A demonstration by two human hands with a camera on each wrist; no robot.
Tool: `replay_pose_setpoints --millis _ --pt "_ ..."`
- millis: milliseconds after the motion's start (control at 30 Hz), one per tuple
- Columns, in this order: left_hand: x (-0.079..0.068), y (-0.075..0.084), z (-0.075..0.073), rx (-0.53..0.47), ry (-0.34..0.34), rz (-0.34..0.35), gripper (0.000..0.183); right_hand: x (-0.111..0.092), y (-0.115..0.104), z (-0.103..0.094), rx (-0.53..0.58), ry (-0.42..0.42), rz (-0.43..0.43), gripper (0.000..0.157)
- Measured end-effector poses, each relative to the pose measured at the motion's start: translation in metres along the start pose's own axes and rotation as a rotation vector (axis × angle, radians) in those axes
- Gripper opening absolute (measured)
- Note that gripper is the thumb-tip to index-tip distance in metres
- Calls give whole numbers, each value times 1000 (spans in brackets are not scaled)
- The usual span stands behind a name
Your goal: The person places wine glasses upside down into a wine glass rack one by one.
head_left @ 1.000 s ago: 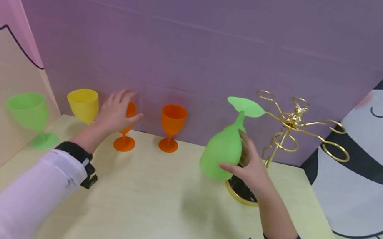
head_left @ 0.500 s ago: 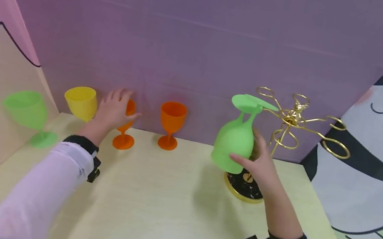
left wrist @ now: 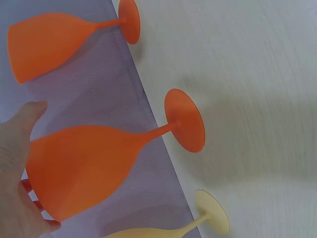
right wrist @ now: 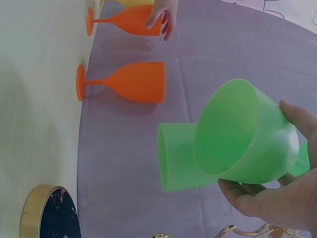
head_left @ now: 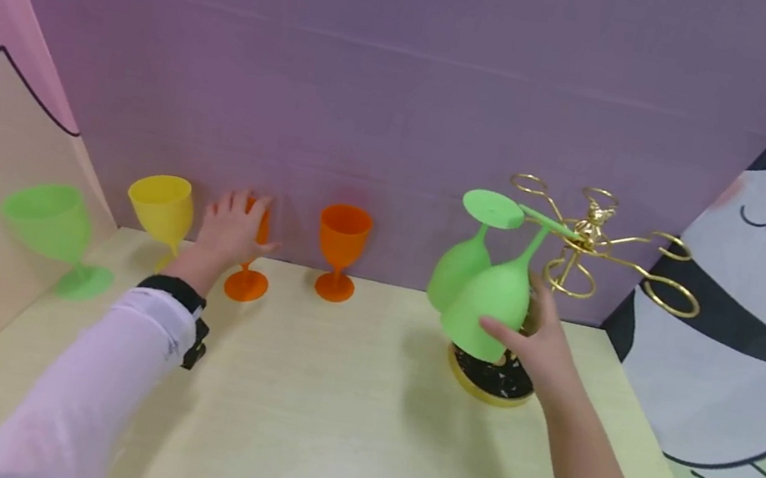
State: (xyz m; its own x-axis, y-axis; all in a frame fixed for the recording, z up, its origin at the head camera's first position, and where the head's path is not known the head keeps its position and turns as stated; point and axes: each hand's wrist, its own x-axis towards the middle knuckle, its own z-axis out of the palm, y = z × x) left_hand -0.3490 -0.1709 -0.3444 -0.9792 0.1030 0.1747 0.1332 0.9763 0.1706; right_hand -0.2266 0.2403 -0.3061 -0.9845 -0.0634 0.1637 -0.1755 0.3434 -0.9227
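**Held green goblet (head_left: pixel 490 303) bottom-up in the right grip (head_left: pixel 539 343), beside the gold rack (head_left: pixel 587 238)**

Bowl clasped between thumb and fingers, mouth down, stem slanting up toward the rack, foot overlapping a rack arm in the head view; cannot tell whether touching. Just behind and to the left, also upside down: a second green goblet (head_left: pixel 457 268), partly hidden by the held one; contact between the bowls unclear. Below the right grip, partly covered: the rack's round black base (head_left: pixel 492 378), on the table (head_left: pixel 302 403).

Across the table, left grip (head_left: pixel 232 231) spread wide around the bowl of the left orange goblet (left wrist: pixel 86 168), thumb clear of the wall, fingertips behind the rim; exact contact hard to tell. Between the two grips, upright: the right orange goblet (head_left: pixel 343 236). Left of the left grip, also upright: a yellow goblet (head_left: pixel 163 206), then a far green goblet (head_left: pixel 54 222). Behind: a purple backdrop (head_left: pixel 375 102).
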Motion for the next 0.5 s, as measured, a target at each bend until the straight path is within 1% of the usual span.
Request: replay_pose_setpoints --millis 167,233,500 --pt "0 -1 0 20 9 -5 81 -5 -1 -2 14 -6 17 100" --pt "1 -2 0 34 0 -1 80 -7 -1 -3 27 -7 22 101" --pt "1 -9 3 64 -39 24 81 -14 3 -5 8 -2 18 102"
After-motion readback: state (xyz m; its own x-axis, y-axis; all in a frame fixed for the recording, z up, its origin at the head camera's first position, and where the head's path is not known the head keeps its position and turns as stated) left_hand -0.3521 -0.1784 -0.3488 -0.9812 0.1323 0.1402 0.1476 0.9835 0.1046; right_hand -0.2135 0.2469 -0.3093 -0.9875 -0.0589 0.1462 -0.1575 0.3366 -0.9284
